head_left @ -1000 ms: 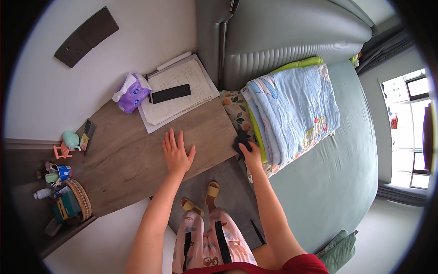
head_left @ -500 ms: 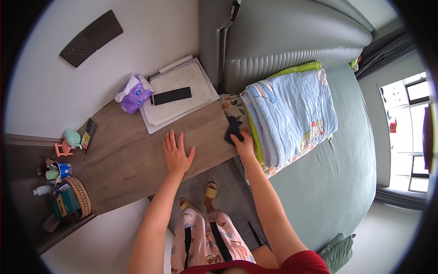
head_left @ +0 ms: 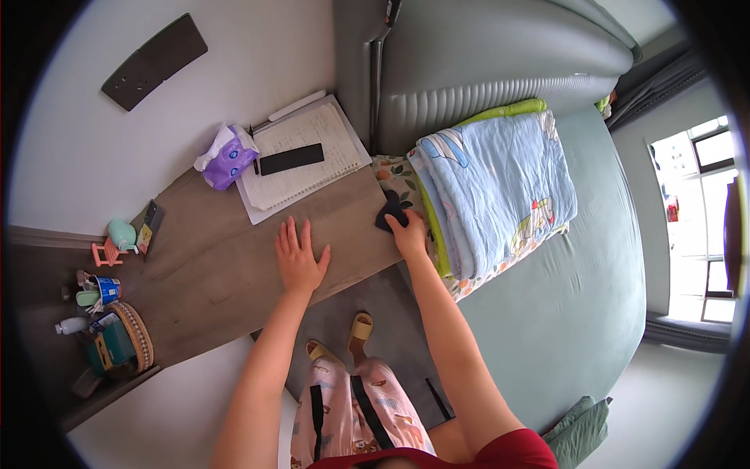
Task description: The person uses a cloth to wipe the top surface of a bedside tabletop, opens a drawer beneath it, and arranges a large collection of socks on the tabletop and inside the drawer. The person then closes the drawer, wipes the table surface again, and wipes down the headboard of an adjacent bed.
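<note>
My left hand (head_left: 298, 258) lies flat, fingers spread, on the wooden desk top (head_left: 211, 266). My right hand (head_left: 409, 232) presses a small dark cloth (head_left: 388, 213) against the desk's right end, next to the bed. The cloth is partly covered by my fingers. An open notebook (head_left: 305, 160) with a black phone (head_left: 291, 159) on it lies just beyond both hands.
A purple tissue pack (head_left: 226, 156) sits left of the notebook. Small bottles, toys and a woven basket (head_left: 125, 348) crowd the desk's left end. Folded blue and green blankets (head_left: 492, 184) lie on the grey bed (head_left: 562, 313). A padded headboard (head_left: 484, 62) stands behind.
My right hand has slid the dark cloth a little farther along the desk's right end, toward the wall. My left hand has stayed flat in place.
</note>
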Tool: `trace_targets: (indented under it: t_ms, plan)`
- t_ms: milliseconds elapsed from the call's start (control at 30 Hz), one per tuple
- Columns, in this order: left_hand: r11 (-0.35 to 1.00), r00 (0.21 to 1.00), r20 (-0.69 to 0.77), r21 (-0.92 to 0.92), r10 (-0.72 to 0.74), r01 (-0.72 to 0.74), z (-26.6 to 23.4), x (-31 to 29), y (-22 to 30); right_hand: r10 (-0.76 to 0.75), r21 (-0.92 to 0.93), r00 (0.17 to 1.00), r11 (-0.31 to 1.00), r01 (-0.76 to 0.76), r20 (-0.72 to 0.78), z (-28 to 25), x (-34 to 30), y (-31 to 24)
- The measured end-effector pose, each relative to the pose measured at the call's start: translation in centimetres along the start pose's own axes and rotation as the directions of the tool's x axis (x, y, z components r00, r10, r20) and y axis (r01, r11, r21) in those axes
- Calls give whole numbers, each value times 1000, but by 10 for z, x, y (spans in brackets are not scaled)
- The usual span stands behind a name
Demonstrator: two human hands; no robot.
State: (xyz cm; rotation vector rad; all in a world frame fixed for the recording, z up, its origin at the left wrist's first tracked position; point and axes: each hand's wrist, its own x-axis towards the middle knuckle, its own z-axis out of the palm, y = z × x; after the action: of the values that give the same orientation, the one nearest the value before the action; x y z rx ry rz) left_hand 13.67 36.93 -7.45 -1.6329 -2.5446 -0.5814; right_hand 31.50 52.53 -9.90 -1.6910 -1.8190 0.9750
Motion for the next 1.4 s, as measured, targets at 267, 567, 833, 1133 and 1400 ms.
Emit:
trace_targets:
  t_ms: [267, 567, 833, 1133, 1400]
  plan:
    - [1000, 1000, -13, 26, -15, 15, -4, -4, -3, 57, 221, 995, 973, -73, 79, -10, -25, 33]
    - [1000, 1000, -9, -14, -16, 15, -7, -5, -11, -56, 184, 998, 982, 49, 37, -11, -44, 34]
    - [999, 1000, 3, -33, -29, 29, -3, -2, -2, 18, -16, 999, 1000, -18, -27, -1, -9, -6]
    - [999, 999, 32, -4, -40, 40, -5, -4, -3, 115, 175, 993, 978, -116, 19, -11, -36, 27]
    - [999, 999, -21, -7, -35, 34, -4, -7, -11, 249, 466, 951, 830, -308, 185, -16, -47, 25]
